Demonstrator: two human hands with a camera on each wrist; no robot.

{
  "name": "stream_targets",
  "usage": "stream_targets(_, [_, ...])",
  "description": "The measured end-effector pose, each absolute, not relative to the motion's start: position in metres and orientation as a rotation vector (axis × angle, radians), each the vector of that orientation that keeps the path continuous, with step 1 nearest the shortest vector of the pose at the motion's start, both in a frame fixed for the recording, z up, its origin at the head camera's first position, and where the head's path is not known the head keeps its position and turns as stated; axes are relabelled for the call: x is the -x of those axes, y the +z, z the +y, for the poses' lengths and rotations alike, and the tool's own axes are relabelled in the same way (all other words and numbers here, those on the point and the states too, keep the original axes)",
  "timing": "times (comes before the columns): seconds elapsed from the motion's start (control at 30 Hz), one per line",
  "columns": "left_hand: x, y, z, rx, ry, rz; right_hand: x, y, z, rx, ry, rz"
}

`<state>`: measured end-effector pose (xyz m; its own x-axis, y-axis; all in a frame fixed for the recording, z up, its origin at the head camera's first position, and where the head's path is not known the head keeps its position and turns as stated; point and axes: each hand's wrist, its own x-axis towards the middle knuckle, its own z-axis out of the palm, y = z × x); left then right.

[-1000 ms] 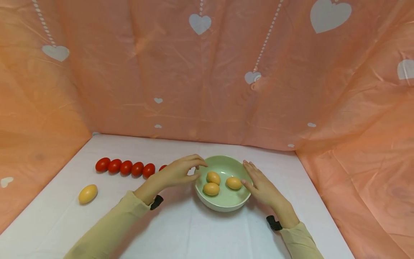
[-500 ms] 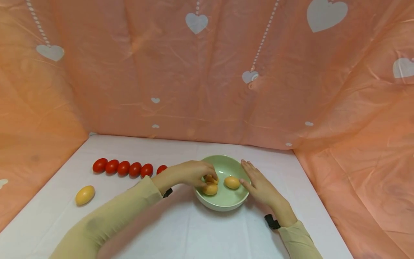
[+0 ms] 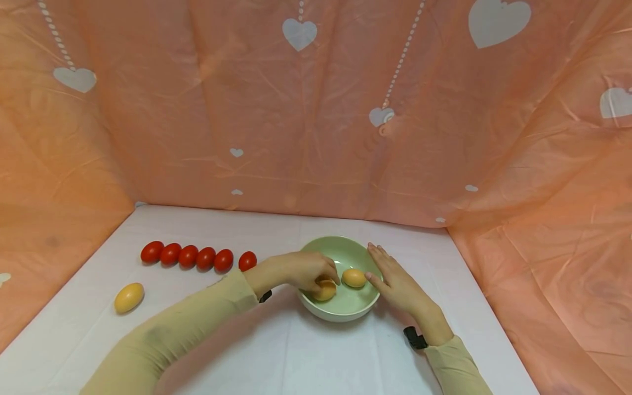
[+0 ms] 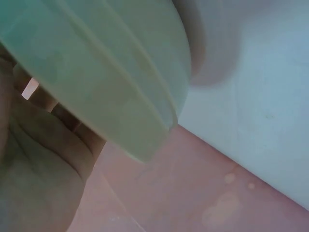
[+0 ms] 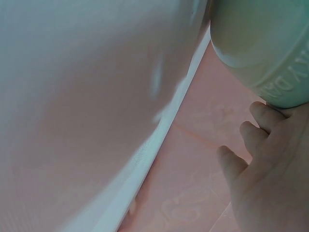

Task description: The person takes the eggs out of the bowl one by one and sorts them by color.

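Observation:
A pale green bowl (image 3: 340, 316) stands on the white table, also large in the left wrist view. My left hand (image 3: 308, 270) reaches over its left rim, with fingers and thumb curled about a yellow egg (image 3: 326, 291). The fingers hide part of that egg and whatever lies beneath them. A second yellow egg (image 3: 354, 278) lies at the right inside the bowl. My right hand (image 3: 402, 285) rests against the bowl's right side with straight fingers, its thumb at the rim. In the right wrist view, several of its fingers show below the bowl's wall (image 5: 260, 53).
Several red egg-shaped pieces (image 3: 188, 257) lie in a row at the left, and one more red piece (image 3: 247, 260) sits apart beside the left forearm. Nearer lies another yellow egg (image 3: 129, 298). A peach curtain (image 3: 306, 137) with white hearts encloses the table.
My left hand has moved right and down from the bowl's left rim into the bowl, and its fingers have curled over the eggs. The right hand stays at the rim.

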<state>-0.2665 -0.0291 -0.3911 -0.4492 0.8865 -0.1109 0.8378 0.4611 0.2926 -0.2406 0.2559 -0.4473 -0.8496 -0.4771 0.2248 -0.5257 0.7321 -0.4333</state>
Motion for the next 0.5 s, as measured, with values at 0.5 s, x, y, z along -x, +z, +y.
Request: stream_targets(0.5, [0.2621, -0.3981, -0.0233, -1.477, 0.275, 2.491, 0.2404, -0.4476, 0.2565, -0.833, 0.756, -2.824])
